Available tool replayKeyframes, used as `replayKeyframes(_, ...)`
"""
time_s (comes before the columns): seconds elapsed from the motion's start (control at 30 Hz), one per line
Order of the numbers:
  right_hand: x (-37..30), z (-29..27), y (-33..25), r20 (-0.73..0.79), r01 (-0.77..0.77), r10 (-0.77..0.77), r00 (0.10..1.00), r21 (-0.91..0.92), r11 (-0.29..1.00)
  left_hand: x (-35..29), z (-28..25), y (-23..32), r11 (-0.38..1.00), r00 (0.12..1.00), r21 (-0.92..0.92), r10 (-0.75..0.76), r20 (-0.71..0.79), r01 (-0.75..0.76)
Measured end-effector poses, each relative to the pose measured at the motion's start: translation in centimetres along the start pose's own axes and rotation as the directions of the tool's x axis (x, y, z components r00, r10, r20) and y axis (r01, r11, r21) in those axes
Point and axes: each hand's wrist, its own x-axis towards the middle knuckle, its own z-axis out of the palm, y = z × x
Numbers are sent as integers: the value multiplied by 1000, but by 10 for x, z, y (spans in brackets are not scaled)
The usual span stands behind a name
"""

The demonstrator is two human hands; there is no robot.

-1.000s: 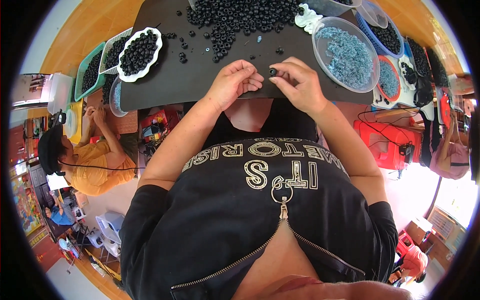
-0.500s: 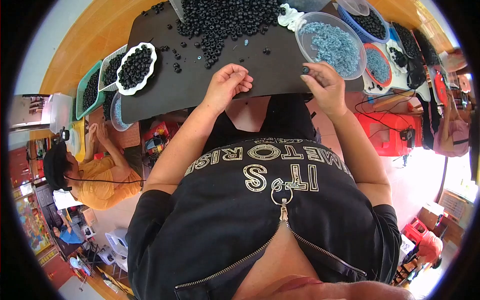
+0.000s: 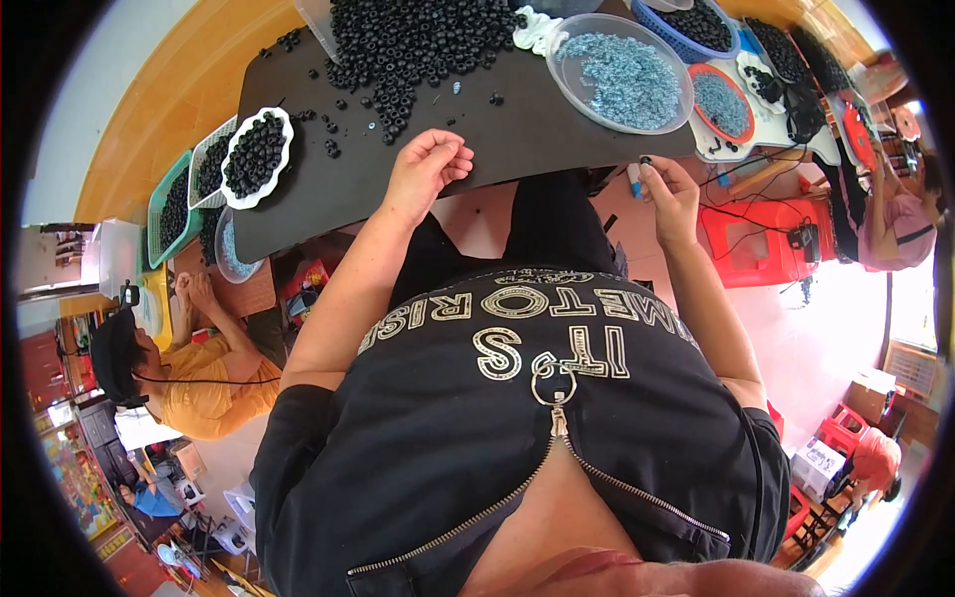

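My left hand [image 3: 428, 171] is over the dark table's near edge with thumb and fingers pinched together; whatever they hold, if anything, is hidden. Off the table's near edge, to the right, my right hand [image 3: 670, 202] grips a small round black part [image 3: 647, 160] between thumb and forefinger. A small white and blue item [image 3: 635, 179] shows beside those fingertips; I cannot tell whether it is touched. Beyond my left hand lies a big heap of black ring-shaped parts [image 3: 418, 45]. A clear round tub [image 3: 684, 99] at the far right holds many small light blue pieces [image 3: 627, 78].
A white scalloped dish [image 3: 288, 129] of black parts stands at the table's left, near a green basket [image 3: 159, 234]. To the right are a red-rimmed bowl [image 3: 744, 129], a blue basket [image 3: 734, 40] and a red stool [image 3: 756, 254]. A person in yellow [image 3: 214, 383] sits at left.
My right hand has moved right and nearer to me, off the table edge, with the black part still held. My left hand keeps its pinch. The view has shifted, so the table appears further left.
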Motion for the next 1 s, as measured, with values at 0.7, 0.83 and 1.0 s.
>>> replayKeyframes(0.7,35,23,-15,68,23,-33,997,150,988,-4,2,-2,1000,1000,9,-13,-11,14)
replayKeyframes(0.83,45,30,-25,131,-71,35,991,276,959,-4,1,-3,1000,1000,7,-23,-15,23)
replayKeyframes(1.0,46,45,-36,271,-124,64,960,208,970,-1,4,0,999,999,26,-41,-9,41)
